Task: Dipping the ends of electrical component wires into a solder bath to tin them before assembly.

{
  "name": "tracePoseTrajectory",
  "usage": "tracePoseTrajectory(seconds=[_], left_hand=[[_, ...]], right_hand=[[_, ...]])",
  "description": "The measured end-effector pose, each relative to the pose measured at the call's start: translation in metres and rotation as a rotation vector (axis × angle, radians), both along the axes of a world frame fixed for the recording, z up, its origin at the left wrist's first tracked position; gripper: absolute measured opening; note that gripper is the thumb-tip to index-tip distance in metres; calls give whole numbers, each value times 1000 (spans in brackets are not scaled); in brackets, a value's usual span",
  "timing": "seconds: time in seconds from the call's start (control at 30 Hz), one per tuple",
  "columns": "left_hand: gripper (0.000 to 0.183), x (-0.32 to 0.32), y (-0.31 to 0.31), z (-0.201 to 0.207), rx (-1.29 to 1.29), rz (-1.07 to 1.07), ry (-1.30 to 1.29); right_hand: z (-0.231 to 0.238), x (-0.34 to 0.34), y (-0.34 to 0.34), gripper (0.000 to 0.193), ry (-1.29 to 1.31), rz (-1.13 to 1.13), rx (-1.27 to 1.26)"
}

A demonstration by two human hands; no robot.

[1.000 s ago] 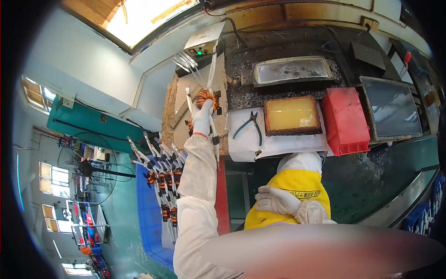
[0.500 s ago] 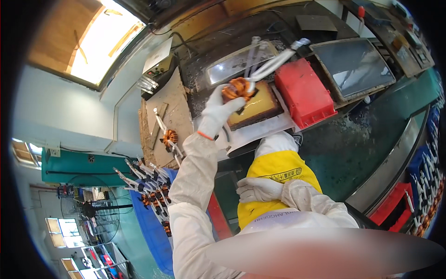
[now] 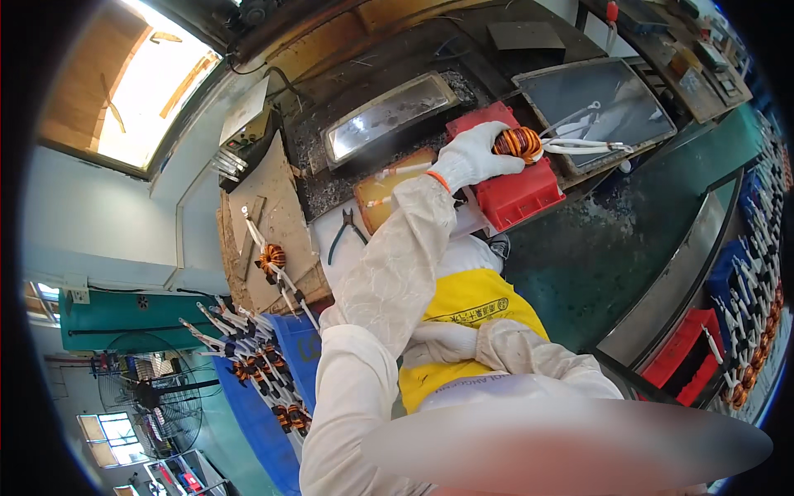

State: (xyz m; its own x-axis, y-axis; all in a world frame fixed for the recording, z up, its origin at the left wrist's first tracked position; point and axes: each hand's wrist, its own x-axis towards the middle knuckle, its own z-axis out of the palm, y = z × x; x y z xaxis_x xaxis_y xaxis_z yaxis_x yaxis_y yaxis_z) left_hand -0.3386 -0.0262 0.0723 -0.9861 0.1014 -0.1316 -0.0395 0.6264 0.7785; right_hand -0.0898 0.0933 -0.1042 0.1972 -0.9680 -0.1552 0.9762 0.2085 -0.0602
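Observation:
My left hand [image 3: 475, 157], in a white glove, grips a copper-wound toroid coil [image 3: 519, 145] between thumb and fingers. White leads with metal ends stick out from the coil to the right. Hand and coil are above an upside-down-looking red plastic bin [image 3: 521, 197], next to a dark glassy panel [image 3: 600, 107]. My right hand [image 3: 442, 341], also gloved, lies on the yellow apron [image 3: 480, 302] in my lap with nothing visible in it; my left sleeve is close to its fingers. Below the left forearm sits a tray of amber liquid [image 3: 372, 194], partly hidden.
A long shiny metal-topped trough [image 3: 389, 120] is set in the bench. Cutting pliers [image 3: 346, 236] lie on a white sheet. Another coil [image 3: 271, 258] rests on cardboard at left. A blue crate [image 3: 265, 413] holds several coils; more fill crates along the far right.
My left hand has carried the coil rightward from above the amber tray to above the red bin. The pliers have come into sight. My right hand remains on the apron.

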Motion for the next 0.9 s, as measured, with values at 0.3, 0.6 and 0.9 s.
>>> tracePoseTrajectory(seconds=[0.3, 0.6, 0.9], left_hand=[[74, 16, 0, -19, -414, 53, 467], [62, 66, 3, -49, -804, 407, 786], [25, 58, 3, -70, -1006, 564, 504]], right_hand=[[104, -156, 72, 25, 950, -142, -314], [204, -280, 56, 19, 2462, -1004, 165], [150, -310, 28, 22, 2596, -823, 457]])
